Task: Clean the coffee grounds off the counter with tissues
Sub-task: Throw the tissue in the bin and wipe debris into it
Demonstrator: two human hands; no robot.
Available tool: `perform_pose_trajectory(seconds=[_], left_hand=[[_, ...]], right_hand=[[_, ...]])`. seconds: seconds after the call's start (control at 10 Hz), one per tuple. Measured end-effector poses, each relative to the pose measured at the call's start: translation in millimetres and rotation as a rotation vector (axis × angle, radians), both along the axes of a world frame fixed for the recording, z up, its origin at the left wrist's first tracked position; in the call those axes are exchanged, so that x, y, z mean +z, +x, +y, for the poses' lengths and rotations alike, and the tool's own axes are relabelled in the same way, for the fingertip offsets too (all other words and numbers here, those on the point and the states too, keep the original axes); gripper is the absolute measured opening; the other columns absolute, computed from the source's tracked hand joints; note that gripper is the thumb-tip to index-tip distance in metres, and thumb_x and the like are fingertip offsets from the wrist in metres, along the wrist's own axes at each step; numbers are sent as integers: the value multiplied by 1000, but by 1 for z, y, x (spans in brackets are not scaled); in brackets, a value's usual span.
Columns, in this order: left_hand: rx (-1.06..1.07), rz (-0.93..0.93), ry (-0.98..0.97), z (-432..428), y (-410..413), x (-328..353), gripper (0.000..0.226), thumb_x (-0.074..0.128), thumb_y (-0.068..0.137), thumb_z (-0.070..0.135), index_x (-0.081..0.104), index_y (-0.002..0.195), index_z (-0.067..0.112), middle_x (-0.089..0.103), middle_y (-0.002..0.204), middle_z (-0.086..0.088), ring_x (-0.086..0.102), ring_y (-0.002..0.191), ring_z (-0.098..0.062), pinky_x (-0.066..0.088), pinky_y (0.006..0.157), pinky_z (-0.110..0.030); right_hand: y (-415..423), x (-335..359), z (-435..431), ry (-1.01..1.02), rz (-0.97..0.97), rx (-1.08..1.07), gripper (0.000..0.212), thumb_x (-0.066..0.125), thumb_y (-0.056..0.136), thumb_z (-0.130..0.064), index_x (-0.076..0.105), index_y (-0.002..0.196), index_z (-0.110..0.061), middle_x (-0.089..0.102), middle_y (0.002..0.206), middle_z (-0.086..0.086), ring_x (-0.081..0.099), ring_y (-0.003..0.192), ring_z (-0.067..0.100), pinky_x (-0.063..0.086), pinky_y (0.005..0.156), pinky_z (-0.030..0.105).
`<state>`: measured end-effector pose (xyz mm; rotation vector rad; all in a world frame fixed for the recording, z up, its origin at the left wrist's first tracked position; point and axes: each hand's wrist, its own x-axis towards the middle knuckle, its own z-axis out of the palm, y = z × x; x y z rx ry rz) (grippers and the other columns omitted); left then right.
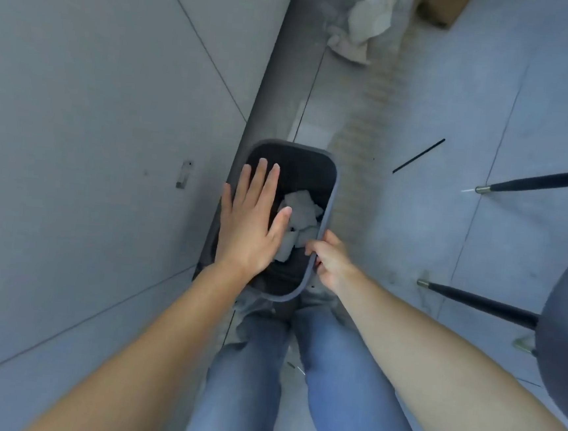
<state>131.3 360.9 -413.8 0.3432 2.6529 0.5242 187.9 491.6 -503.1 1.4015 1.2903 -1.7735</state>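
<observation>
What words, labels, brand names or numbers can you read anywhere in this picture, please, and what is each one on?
None: no words, numbers or brands can be read in this picture.
The bin, the tissues in it, the cardboard box and the cabinet door show no print, and the picture is slightly blurred.

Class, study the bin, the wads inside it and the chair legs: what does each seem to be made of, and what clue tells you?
The bin looks like dark matte plastic: thin moulded rim, rounded corners. The wads look like tissue paper: pale, softly crumpled. The chair legs are probably painted metal: thin, black, tapering to shiny tips.
</observation>
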Motion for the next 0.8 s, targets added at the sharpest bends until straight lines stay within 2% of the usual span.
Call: perform_pose_trajectory(seconds=[0.1,0.2,0.3,0.4,0.5,0.6,0.7,0.8], left_hand=[[14,7,-35,-3,-1,-19,61,29,98,40,3,150,24,0,161,2,-8,147,-17,-11,113,-40],[10,11,-71,-6,-3,-30,61,28,98,41,1,150,24,-2,161,1,-9,147,-18,-10,114,-41],[17,12,-122,-10,-4,-34,62,29,98,41,-2,150,24,-5,160,1,-10,147,-19,-11,114,-41],[17,-1,-141,-11,-2,-30,63,30,98,40,-3,150,24,-6,160,1,-11,146,-18,-12,114,-41],[6,-11,-131,-10,2,-21,63,31,98,39,-1,150,23,-5,160,0,-11,147,-18,-11,115,-40],[4,-43,-89,-6,9,-6,64,34,98,38,1,150,23,-5,160,1,-12,146,-16,-12,115,-37],[8,-48,-38,-1,12,10,64,36,97,37,3,150,22,-3,160,2,-12,146,-14,-12,114,-35],[31,-47,-16,4,14,31,64,38,97,36,5,150,22,-2,161,2,-11,146,-13,-12,114,-35]], right_hand=[[4,-22,0,-57,1,-8,29,44,72,19,51,76,-9,57,77,8,52,76,21,41,64,27],[9,-37,2,-144,-6,46,32,47,72,18,50,88,-10,51,96,11,46,90,27,37,76,37],[15,-47,4,-211,-45,96,29,50,76,18,51,83,-10,48,98,12,47,89,26,39,80,36],[27,-47,4,-242,-123,223,25,58,82,12,54,86,-12,58,93,11,55,80,19,48,83,32],[34,-40,2,-180,-177,333,25,61,86,2,45,74,-14,54,78,5,53,74,15,51,77,30],[28,-23,3,-136,-188,342,17,52,92,-5,49,80,-17,56,84,2,54,77,13,48,81,32],[18,-1,10,-129,-202,418,9,47,95,-12,52,101,-16,58,102,4,56,94,16,46,85,33],[13,25,18,-136,-222,513,36,48,96,-18,44,132,-15,51,129,6,51,114,19,46,92,34]])
